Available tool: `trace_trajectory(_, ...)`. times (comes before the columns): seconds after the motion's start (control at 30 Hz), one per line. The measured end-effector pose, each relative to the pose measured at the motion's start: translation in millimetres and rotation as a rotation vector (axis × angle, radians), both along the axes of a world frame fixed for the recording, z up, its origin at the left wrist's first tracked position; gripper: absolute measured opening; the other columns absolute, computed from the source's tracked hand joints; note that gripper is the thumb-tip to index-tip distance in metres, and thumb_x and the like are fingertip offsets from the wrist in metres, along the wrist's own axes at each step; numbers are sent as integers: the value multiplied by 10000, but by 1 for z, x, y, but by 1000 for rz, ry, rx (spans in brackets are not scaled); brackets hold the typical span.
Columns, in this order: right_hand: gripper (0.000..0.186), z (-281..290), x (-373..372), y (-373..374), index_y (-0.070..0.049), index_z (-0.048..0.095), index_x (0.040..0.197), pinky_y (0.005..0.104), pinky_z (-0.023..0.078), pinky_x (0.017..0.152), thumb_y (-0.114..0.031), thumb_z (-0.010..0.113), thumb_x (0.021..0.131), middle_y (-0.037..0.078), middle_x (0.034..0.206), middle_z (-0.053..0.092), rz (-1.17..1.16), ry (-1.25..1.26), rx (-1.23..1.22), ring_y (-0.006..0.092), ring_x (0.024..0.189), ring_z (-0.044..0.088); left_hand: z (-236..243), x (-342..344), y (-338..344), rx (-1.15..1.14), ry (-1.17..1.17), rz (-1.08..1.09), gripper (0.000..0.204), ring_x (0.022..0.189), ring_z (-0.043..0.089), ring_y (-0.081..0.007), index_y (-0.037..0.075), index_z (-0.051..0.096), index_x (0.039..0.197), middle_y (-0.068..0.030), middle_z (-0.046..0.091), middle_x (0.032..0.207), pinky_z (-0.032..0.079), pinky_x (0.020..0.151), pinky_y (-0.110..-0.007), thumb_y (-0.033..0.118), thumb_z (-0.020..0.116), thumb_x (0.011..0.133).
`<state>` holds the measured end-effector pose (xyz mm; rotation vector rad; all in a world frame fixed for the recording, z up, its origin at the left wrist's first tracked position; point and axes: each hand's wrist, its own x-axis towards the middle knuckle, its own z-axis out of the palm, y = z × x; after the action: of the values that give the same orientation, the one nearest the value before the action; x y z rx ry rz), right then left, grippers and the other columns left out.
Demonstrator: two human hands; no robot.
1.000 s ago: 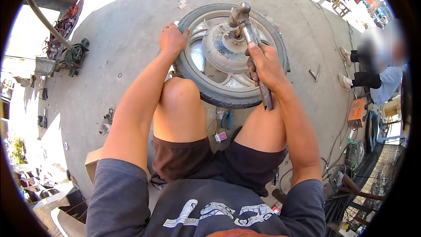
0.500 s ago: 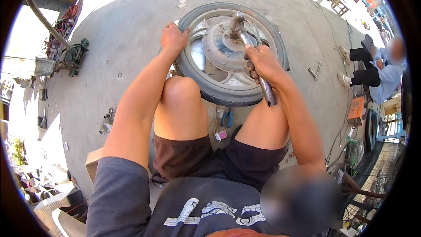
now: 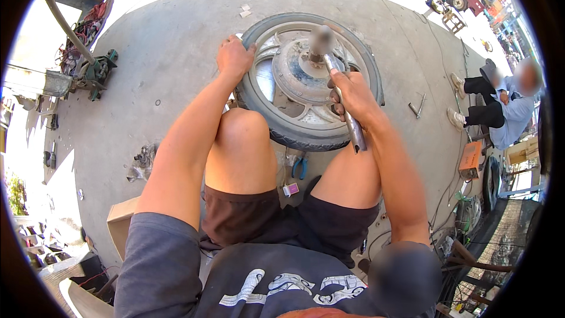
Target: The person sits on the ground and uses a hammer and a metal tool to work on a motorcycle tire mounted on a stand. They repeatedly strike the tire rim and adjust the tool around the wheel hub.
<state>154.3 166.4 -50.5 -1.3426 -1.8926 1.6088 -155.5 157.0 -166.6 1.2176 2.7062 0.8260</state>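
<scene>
A spoked wheel (image 3: 290, 76) with a black tyre (image 3: 312, 143) leans against my knees, its round hub facing up. My left hand (image 3: 235, 59) grips the tyre at its far left edge. In my right hand (image 3: 357, 95), fingers closed round it, is a hammer with a metal tube handle (image 3: 355, 134). Its head lies over the middle of the hub and is blurred. Whether it touches the hub I cannot tell. The handle's hollow end points back toward my right thigh.
Blue-handled pliers (image 3: 300, 166) and a small pink-and-white box (image 3: 291, 189) lie between my legs. A T-shaped metal tool (image 3: 418, 106) is on the concrete floor (image 3: 170, 41). At the right sits a person (image 3: 511, 109) near an orange box (image 3: 471, 161) and cables. A cardboard box (image 3: 119, 224) stands by my left side.
The whole view has shifted slightly, so the wheel appears a little lower. Both hands keep their grips. The hammer head stays over the hub.
</scene>
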Motion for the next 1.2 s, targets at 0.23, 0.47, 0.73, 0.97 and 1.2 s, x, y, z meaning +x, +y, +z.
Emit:
trace_trajectory(0.23,470,5,0,-3,5,559,969,295,409,400,-457,506,1042,14,666,497,27,114,75,92,460,459,4,1,0,55,30,6,636,1220,587,-390,-50,587,1230,-243,650,1226,514,991,-468,482,711,903)
trace_trajectory(0.47,451,-7,-6,-10,8,557,997,290,408,394,-437,506,1043,8,664,503,-14,155,66,90,458,467,-7,-6,-14,11,7,11,638,1243,573,-382,-39,574,1255,-233,633,1262,513,997,-473,481,704,910)
trace_trajectory(0.73,455,-21,-11,0,-9,549,974,286,415,405,-456,493,1042,11,657,505,57,-38,19,83,460,465,-16,-10,-19,-5,19,15,640,1229,578,-381,-41,576,1250,-234,626,1266,520,980,-468,479,711,904)
trace_trajectory(0.97,435,-36,-33,-18,1,558,991,282,408,410,-422,475,1055,20,686,529,-2,-54,1,90,478,478,-33,-30,-27,57,13,27,657,1225,593,-381,-34,580,1272,-239,633,1271,519,982,-468,495,702,903)
trace_trajectory(1.2,473,-51,-52,-22,3,578,989,270,402,392,-466,525,1028,26,684,536,-35,-34,2,90,467,494,-48,-48,-33,80,19,32,644,1209,600,-355,-45,592,1248,-225,640,1256,540,953,-440,477,717,891)
